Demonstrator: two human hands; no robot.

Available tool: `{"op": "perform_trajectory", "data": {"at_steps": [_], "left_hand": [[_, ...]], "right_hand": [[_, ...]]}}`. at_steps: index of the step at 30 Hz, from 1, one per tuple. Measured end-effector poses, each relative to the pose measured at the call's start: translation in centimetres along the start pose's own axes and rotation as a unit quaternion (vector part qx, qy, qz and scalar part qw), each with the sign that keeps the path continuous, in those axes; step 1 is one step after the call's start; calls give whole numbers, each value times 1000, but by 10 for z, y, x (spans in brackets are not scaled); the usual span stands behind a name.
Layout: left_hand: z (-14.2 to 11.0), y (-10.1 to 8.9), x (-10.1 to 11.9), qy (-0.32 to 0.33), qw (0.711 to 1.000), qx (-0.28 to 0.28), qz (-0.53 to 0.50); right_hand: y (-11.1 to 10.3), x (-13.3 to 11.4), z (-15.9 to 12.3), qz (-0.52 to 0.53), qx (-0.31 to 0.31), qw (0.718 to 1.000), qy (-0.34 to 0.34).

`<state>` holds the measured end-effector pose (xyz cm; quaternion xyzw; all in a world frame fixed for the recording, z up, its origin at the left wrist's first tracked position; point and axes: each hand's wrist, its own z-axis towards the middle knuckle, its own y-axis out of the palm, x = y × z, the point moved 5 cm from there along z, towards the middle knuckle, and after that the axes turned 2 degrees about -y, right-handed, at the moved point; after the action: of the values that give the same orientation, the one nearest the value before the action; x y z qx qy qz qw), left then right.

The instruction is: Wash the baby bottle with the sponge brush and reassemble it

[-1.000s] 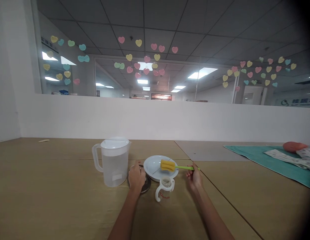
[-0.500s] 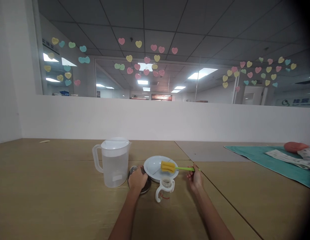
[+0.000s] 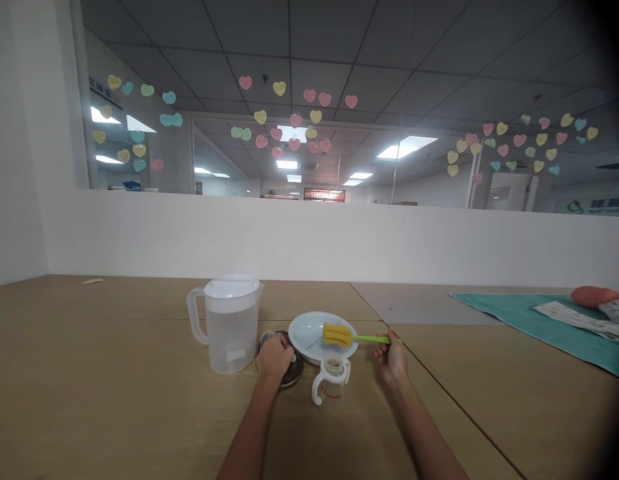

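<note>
My right hand (image 3: 393, 360) is closed around the thin green handle of a bottle brush (image 3: 338, 335). The brush's yellow sponge head is over the white plate (image 3: 299, 327); whether it touches the plate I cannot tell. My left hand (image 3: 274, 358) has its fingers curled above a dark round dish (image 3: 292, 380) and partly hides it; what the fingers hold, if anything, is hidden. Between my hands a clear baby bottle (image 3: 332, 393) with white handles and red print stands upright, its top uncovered, in front of the plate.
A translucent lidded pitcher (image 3: 232, 333) stands left of my left hand. Far to the right a teal cloth (image 3: 519, 320) bears patterned fabric and a reddish object (image 3: 595, 297). A seam runs across the wooden table (image 3: 139, 400) to the right of my right hand. Behind is a white wall (image 3: 309, 240) below a window.
The view has shifted very slightly. My left fingers have turned a little, and a small pale spot now shows beside them at the dish. My right hand and the brush keep their place.
</note>
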<state>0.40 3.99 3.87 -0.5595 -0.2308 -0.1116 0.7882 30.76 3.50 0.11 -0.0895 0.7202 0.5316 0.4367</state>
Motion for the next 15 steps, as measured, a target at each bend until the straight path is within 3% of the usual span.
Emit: {"op": "perform_trajectory", "data": {"at_steps": [15], "left_hand": [[-2,-1,3,17,998,14,62]], "right_hand": [[0,1,2,-7,-14,1000,-5]]}}
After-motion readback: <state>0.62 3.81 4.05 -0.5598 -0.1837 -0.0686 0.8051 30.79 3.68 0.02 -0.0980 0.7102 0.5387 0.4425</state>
